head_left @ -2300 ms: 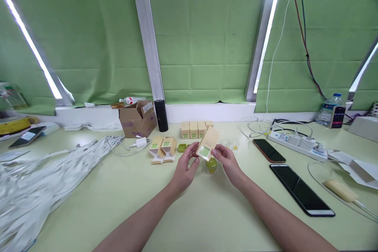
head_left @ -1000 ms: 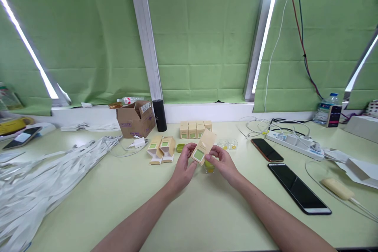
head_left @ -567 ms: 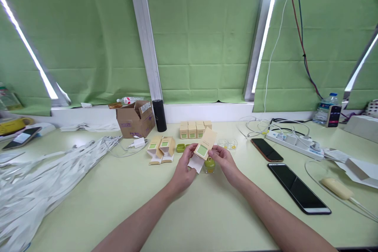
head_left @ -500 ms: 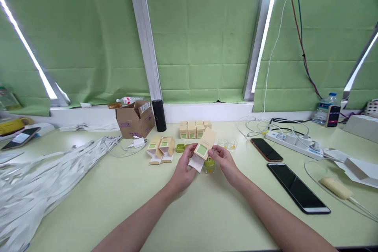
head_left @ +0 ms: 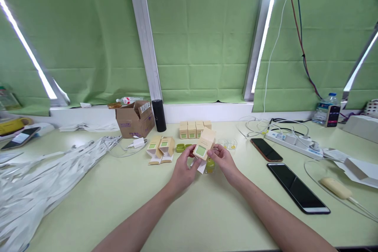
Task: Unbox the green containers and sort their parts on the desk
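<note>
Between my two hands is a small tan carton (head_left: 203, 144) with a green window, tilted, its top flap raised and a white flap hanging below. My left hand (head_left: 185, 168) is closed on its left side. At the lower right corner, my right hand (head_left: 223, 161) pinches it. Just below and behind the carton stands a small clear jar with a green top (head_left: 210, 164), partly covered. Two open tan cartons (head_left: 161, 149) lie to the left. A green lid-like piece (head_left: 180, 148) is beside my left fingers. Clear round containers with yellow bits (head_left: 228, 143) sit behind my right hand.
Several closed tan cartons (head_left: 191, 130) stand in a row at the back. A brown cardboard box (head_left: 136, 121) and black cylinder (head_left: 159, 116) are back left. White strips (head_left: 59, 181) spread over the left side. Phones (head_left: 298, 187), a power strip (head_left: 292, 141) and cables lie right.
The carton has tipped and lowered slightly, and its raised flap is bent back more. My left fingers have shifted a little along its side.
</note>
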{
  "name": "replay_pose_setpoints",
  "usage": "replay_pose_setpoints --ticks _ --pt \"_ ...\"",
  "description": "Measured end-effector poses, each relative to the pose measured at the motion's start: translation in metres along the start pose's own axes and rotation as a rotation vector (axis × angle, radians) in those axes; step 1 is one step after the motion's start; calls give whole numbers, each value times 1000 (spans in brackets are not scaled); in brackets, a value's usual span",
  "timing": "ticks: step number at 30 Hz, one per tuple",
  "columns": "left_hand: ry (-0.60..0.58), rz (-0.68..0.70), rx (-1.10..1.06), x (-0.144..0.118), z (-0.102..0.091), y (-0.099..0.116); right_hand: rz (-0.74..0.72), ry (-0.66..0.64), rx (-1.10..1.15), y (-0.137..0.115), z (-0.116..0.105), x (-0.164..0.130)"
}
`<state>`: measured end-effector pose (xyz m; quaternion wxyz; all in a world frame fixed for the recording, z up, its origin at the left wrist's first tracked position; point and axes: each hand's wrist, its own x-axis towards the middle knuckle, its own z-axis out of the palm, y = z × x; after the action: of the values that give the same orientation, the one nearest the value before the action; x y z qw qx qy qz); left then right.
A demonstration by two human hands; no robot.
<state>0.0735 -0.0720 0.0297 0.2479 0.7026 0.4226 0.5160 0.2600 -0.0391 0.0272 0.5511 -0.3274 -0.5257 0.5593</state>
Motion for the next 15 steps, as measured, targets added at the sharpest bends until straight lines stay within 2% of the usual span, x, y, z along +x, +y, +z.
replay_pose_setpoints --ticks 5,11,15 --pt "-15 85 59 -2 -2 -3 -22 -12 27 -2 1 0" --pt "41 29 40 -3 0 -2 -6 -10 -81 2 1 -1" --pt "31 -31 -31 -2 1 3 -14 -24 -100 0 1 -1"
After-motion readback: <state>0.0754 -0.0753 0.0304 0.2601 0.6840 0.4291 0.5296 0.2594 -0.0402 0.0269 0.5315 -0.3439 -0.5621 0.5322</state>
